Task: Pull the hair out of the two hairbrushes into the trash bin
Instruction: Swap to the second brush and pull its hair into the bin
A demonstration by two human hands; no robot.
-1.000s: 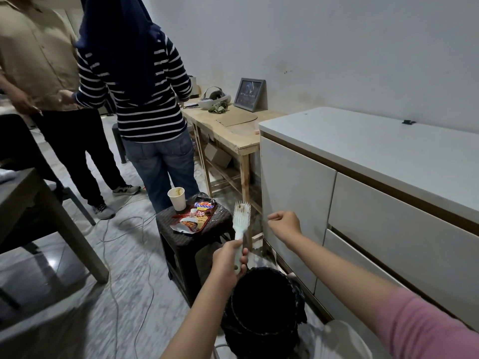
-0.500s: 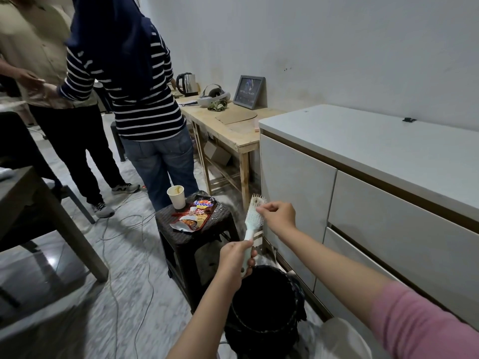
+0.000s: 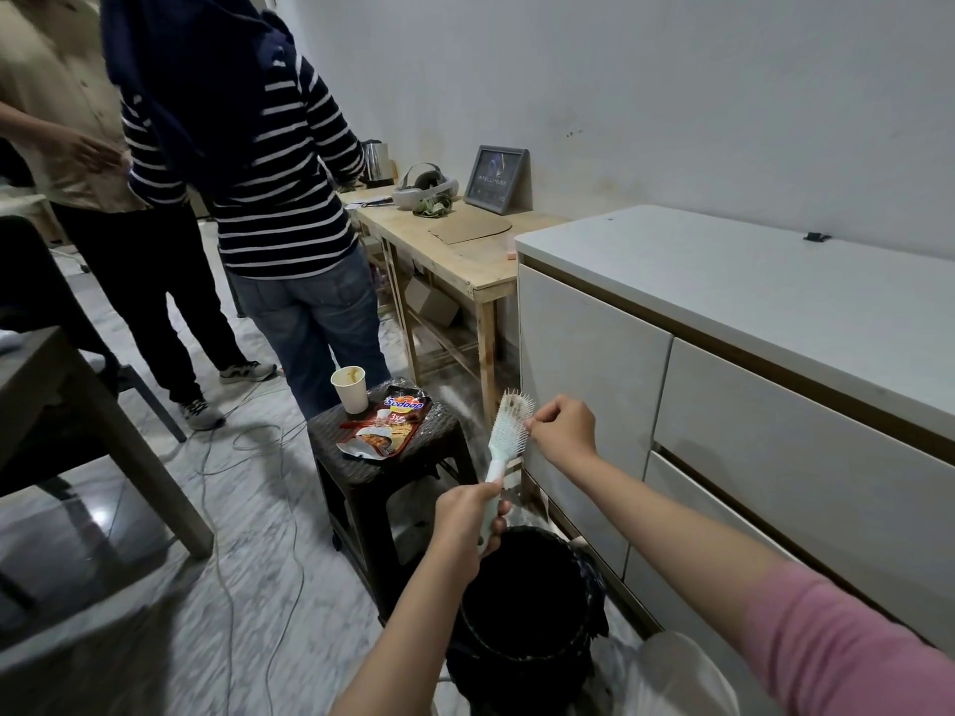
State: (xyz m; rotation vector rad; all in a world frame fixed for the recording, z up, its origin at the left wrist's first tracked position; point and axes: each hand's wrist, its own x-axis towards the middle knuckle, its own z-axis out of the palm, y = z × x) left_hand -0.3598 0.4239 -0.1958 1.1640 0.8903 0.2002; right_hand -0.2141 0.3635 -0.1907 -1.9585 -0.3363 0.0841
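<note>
Left hand: the left hand (image 3: 467,516) is wrapped in a fist round the handle of the hairbrush (image 3: 505,440), holding it upright above the near rim of the trash bin (image 3: 527,607).
Right hand: the right hand (image 3: 563,427) has its fingers curled, with the fingertips (image 3: 531,423) pinched together at the bristles on the right edge of the brush head; whether any hair is caught between them is too small to tell.
Hairbrush: pale mint, bristles facing right toward the pinching hand, a dark tuft near the top of the head; only this one brush is in view.
Trash bin: black and round with a dark liner, standing on the floor directly below both hands, just beside the white cabinet (image 3: 723,385).
Sleeve: a pink sleeve (image 3: 847,643) covers the right upper arm.
Stool: a dark woven stool (image 3: 393,488) stands left of the bin; on its top sit a paper cup (image 3: 350,389) and a torn red noodle packet (image 3: 387,425).
Surface: a wooden surface (image 3: 455,245) along the wall carries a headset (image 3: 425,190), a kettle (image 3: 376,161) and a small framed sign (image 3: 497,179).
People: a person in a striped top (image 3: 268,162) and another in a beige shirt (image 3: 62,111) stand with their backs turned, well apart from the bin.
Floor: cables (image 3: 243,457) trail across the marbled floor.
</note>
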